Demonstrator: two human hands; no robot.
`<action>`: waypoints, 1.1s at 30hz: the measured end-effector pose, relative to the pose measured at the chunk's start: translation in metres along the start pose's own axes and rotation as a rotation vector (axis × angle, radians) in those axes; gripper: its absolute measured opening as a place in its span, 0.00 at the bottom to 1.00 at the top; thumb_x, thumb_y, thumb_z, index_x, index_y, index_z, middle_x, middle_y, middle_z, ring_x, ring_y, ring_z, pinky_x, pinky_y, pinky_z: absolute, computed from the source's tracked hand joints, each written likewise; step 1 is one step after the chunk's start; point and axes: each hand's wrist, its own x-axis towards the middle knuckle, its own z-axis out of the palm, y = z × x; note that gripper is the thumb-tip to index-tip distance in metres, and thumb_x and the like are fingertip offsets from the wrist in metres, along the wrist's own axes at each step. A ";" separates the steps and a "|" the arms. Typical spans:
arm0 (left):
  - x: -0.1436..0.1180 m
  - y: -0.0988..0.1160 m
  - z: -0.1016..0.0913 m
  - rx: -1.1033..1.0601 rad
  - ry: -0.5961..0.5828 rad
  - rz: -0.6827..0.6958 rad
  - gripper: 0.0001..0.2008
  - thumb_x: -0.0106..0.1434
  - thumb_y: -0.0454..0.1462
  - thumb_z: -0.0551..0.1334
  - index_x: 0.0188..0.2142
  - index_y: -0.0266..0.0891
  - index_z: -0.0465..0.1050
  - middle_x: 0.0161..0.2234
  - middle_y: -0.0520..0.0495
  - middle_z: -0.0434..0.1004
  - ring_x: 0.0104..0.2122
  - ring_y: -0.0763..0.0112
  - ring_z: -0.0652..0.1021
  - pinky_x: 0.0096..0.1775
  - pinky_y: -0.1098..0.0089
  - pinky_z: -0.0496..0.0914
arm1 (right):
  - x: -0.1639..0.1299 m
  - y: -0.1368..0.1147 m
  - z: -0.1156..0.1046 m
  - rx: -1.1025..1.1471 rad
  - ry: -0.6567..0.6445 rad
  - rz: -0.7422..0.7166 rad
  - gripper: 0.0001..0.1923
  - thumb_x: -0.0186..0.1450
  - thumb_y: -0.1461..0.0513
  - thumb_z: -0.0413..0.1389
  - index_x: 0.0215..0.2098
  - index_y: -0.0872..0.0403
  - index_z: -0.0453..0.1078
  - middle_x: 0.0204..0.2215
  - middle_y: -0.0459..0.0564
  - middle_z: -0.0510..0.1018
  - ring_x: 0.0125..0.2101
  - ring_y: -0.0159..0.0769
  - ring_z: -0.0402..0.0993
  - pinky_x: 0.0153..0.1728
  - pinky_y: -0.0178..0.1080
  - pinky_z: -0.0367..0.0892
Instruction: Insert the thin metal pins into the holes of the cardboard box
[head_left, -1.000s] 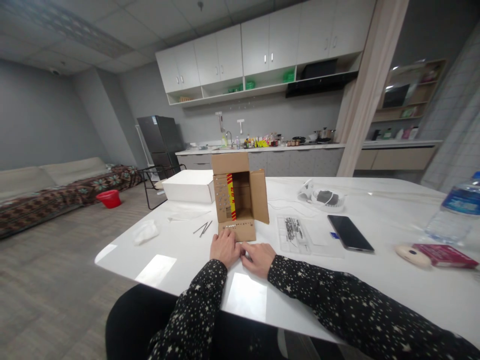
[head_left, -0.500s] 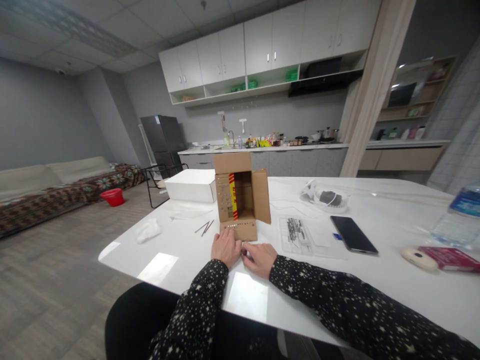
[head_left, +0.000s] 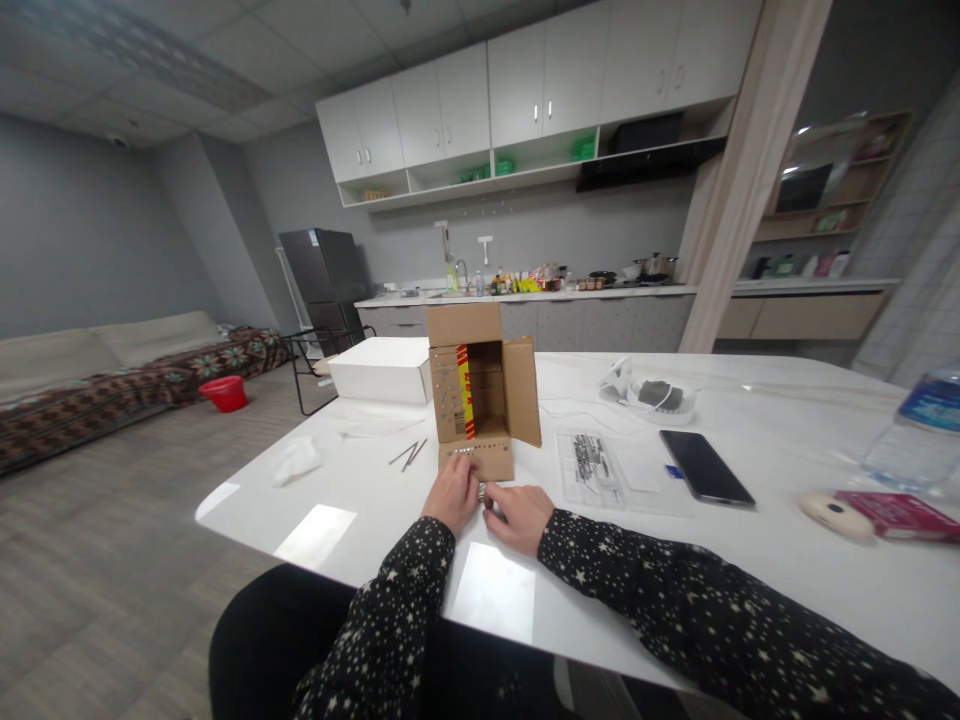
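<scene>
Left hand [head_left: 452,494] lifted slightly | fingers of both hands pinched together, contents unclear | beside corrugated cardboard box [head_left: 480,400]

The scene is being taken from a single camera worn on the head, above and just behind the near edge of the bench [head_left: 750,560]. It is being aimed forward and only slightly downward, so that the ceiling and the wall cabinets [head_left: 525,90] at the far side of the room are being taken in at the top, while the starred sleeves are being cut off by the lower edge. The hands, left hand [head_left: 452,495] and right hand [head_left: 517,516], are being seen close, low in the middle. The cardboard box [head_left: 480,395] is being framed just beyond them, near the centre. No second view is being supplied, so nothing is being shared.
</scene>
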 end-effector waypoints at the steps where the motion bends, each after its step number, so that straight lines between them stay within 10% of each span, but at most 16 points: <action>1: 0.000 0.000 0.000 -0.016 0.007 0.012 0.09 0.63 0.31 0.47 0.39 0.38 0.63 0.39 0.44 0.69 0.40 0.68 0.72 0.44 0.66 0.66 | 0.000 0.000 0.000 -0.001 0.000 0.001 0.09 0.64 0.55 0.47 0.39 0.49 0.65 0.31 0.44 0.78 0.29 0.35 0.72 0.27 0.36 0.49; 33: -0.001 0.003 -0.002 0.165 -0.168 0.008 0.08 0.63 0.38 0.52 0.32 0.39 0.67 0.36 0.46 0.71 0.40 0.65 0.72 0.44 0.64 0.63 | 0.001 0.000 0.001 0.016 -0.002 -0.009 0.10 0.64 0.55 0.46 0.40 0.48 0.65 0.31 0.44 0.78 0.28 0.34 0.71 0.26 0.36 0.49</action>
